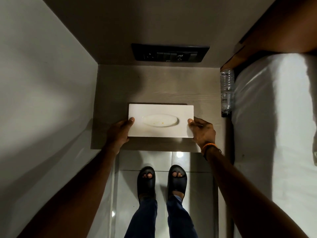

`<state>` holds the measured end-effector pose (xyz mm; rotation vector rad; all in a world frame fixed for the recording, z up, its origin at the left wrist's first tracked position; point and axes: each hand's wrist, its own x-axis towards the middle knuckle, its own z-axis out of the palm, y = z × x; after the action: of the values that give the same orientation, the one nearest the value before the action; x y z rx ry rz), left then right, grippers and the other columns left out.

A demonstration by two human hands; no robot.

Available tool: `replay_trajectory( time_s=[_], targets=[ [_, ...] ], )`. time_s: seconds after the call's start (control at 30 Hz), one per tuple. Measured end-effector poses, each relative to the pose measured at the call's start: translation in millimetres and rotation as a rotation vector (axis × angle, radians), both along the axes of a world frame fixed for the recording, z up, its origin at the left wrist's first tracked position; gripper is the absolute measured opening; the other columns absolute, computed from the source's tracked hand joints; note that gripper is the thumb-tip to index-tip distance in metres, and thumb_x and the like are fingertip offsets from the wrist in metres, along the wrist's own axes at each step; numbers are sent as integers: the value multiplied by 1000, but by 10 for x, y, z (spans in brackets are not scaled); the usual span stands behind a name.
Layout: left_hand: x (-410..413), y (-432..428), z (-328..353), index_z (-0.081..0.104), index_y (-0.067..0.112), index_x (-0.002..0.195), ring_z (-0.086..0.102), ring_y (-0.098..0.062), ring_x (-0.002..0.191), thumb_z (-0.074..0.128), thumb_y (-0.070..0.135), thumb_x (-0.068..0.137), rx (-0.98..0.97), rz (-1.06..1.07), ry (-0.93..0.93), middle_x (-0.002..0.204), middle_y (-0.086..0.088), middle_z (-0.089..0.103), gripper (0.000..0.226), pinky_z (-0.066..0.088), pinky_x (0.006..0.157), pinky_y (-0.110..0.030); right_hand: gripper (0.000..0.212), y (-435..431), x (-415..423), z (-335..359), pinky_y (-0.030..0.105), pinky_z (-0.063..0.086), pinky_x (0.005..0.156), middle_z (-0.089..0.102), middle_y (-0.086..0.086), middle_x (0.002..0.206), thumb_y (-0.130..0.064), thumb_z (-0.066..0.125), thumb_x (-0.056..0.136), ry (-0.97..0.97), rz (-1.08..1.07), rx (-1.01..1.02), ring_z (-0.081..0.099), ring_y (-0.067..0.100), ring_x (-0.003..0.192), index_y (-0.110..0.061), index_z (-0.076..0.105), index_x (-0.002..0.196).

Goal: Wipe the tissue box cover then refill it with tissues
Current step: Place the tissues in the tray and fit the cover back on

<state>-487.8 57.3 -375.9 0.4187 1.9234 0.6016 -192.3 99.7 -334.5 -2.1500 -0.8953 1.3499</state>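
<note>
Both our hands grip the white tissue box cover (160,110) by its short ends. Our left hand (120,133) curls round the left end with its thumb (131,120) lying on the top face. Our right hand (203,131) does the same at the right end, thumb (190,121) on top and the other fingers hidden below. An orange thread band (208,146) circles our right wrist.

Nearest to us, our feet stand in black open-toed sandals (146,181) on glossy pale floor tiles (193,186), with blue jeans (145,219) above them.

Next comes the front edge of a grey wood-grain bedside table (154,86). The cover sits level over the table's front half, long sides parallel to that front edge and about midway between the left and right edges. A dark shadow runs along its near side, and we cannot tell whether it rests on the table or is held just above it. An oval hollow (160,120) marks the middle of its top face, with a few small yellowish specks in it.

Clear plastic bottles (227,79) stand at the table's right edge, wedged against a bed with a white sheet (274,117). A plain pale wall (42,83) meets the table's left edge.

Beyond the back edge, a black switch panel (169,53) is set in the rear wall, well apart from the cover.
</note>
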Motion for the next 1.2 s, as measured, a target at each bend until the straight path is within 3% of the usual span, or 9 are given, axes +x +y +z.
replay_trajectory(
  time_s=[0.1, 0.23, 0.33, 0.4, 0.57, 0.73, 0.93, 1.13, 1.2],
  targets=[
    [43, -55, 1, 64, 30, 85, 63, -27, 89, 57, 63, 93, 52, -132, 185, 85, 3, 59, 35, 60, 84, -52, 29, -60, -60, 80, 46, 56, 99, 77, 6, 113, -30, 73, 92, -213, 159, 176, 72, 29, 107, -23, 72, 121],
    [186, -97, 71, 62, 27, 84, 68, -27, 83, 46, 63, 98, 112, -193, 389, 77, 1, 63, 41, 55, 72, -34, 28, -65, -221, 206, 44, 49, 89, 67, 6, 120, -30, 70, 93, -601, 549, 478, 58, 36, 107, -27, 73, 121],
    [240, -127, 111, 70, 20, 97, 64, -20, 81, 47, 57, 100, 154, -182, 426, 85, -1, 66, 44, 43, 62, -23, 22, 72, -431, 272, 42, 41, 86, 73, 0, 115, -36, 62, 96, -682, 873, 405, 57, 35, 109, -31, 77, 111],
    [244, -156, 112, 71, 16, 106, 64, -20, 84, 49, 54, 100, 173, -167, 408, 88, 0, 65, 45, 48, 68, -27, 25, 147, -551, 258, 40, 42, 90, 73, -1, 120, -38, 58, 98, -646, 1019, 327, 57, 33, 113, -31, 76, 114],
    [269, -208, 106, 70, 12, 114, 66, -26, 94, 53, 49, 100, 191, -114, 392, 93, -3, 66, 44, 54, 85, -37, 32, 250, -744, 160, 38, 43, 98, 71, -4, 127, -45, 66, 93, -593, 1084, 262, 54, 28, 123, -28, 75, 118],
    [308, -217, 81, 70, 11, 118, 66, -24, 98, 55, 47, 100, 191, -54, 377, 106, -8, 72, 43, 56, 90, -40, 23, 308, -881, 127, 40, 46, 91, 74, 7, 107, -32, 61, 94, -752, 1195, 268, 62, 33, 111, -17, 73, 106],
    [291, -202, 26, 72, 10, 114, 61, -18, 89, 54, 47, 100, 180, -52, 363, 94, 0, 67, 43, 47, 80, -30, 22, 305, -930, 89, 41, 44, 93, 75, 11, 99, -21, 51, 97, -780, 1242, 344, 68, 35, 101, -14, 72, 98],
    [283, -197, 33, 71, 11, 111, 62, -18, 88, 56, 45, 100, 183, -44, 346, 92, 1, 66, 39, 49, 80, -30, 13, 288, -892, 90, 46, 48, 85, 73, 18, 79, -13, 64, 90, -754, 1291, 443, 69, 40, 83, -5, 72, 83],
    [280, -196, 41, 70, 12, 111, 61, -18, 88, 57, 46, 99, 178, -39, 344, 92, 1, 65, 39, 47, 80, -29, 17, 280, -876, 96, 44, 46, 90, 74, 12, 88, -21, 60, 93, -768, 1295, 432, 69, 37, 92, -12, 74, 90]
  ],
)
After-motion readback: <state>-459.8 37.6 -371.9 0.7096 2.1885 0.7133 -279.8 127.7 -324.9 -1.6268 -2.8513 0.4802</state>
